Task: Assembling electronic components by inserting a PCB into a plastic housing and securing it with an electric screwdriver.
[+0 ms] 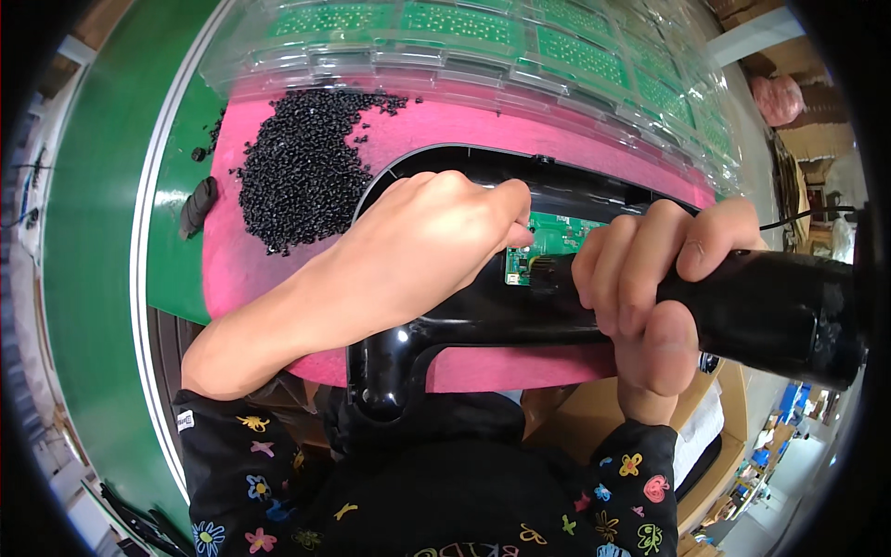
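Observation:
A black plastic housing (529, 330) with a curved rim lies across the pink work surface in front of me. A green circuit board (561, 226) sits inside it, partly covered by my hands. My left hand (436, 218) reaches over the housing from the left, its fingers pinched together at the board's left end; whatever is between the fingertips is too small to make out. My right hand (650, 269) is wrapped round a thick black handheld tool (770, 302), shaped like an electric screwdriver. Its ribbed narrow end points left, close to the board and my left fingertips.
A large heap of small black parts (302, 172) covers the pink mat (520, 367) at the left. Clear plastic trays holding green boards (464, 28) stand along the back. A dark cloth-like piece (197, 206) lies left of the mat. An open cardboard box (575, 422) is below right.

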Action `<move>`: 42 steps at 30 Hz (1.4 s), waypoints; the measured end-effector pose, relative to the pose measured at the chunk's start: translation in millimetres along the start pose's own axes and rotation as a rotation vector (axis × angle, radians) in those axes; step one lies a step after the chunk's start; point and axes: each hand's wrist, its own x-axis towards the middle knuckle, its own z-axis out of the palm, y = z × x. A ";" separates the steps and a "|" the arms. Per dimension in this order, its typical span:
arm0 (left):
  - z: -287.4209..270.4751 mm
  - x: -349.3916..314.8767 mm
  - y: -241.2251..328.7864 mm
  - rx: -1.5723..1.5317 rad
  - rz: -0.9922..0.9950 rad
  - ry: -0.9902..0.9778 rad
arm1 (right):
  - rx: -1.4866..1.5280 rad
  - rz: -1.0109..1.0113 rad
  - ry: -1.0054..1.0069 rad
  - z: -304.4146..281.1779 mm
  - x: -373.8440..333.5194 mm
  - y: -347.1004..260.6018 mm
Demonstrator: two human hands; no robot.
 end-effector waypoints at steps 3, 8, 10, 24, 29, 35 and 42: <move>-2.6 -1.8 2.8 0.088 -0.023 -0.042 | 0.035 -0.003 -0.022 1.1 4.5 6.1; -2.0 -1.5 7.4 0.147 -0.040 -0.040 | -0.005 -0.031 -0.097 0.4 14.1 8.1; 0.4 -2.0 5.9 0.128 -0.026 -0.009 | -0.015 -0.040 -0.077 3.8 12.4 10.4; -1.1 -3.7 1.5 0.094 0.078 -0.070 | 0.110 0.004 -0.150 -14.3 5.2 -1.3; 0.8 -5.6 1.0 0.061 0.132 -0.088 | 0.144 -0.235 -0.155 -17.7 2.2 2.3; 4.0 -1.4 0.8 -0.020 0.222 -0.070 | 0.332 -0.406 -0.036 -21.0 -1.5 -0.3; 2.7 3.9 0.3 -0.197 0.245 -0.086 | 0.428 -0.383 -0.059 -29.7 -3.2 -9.5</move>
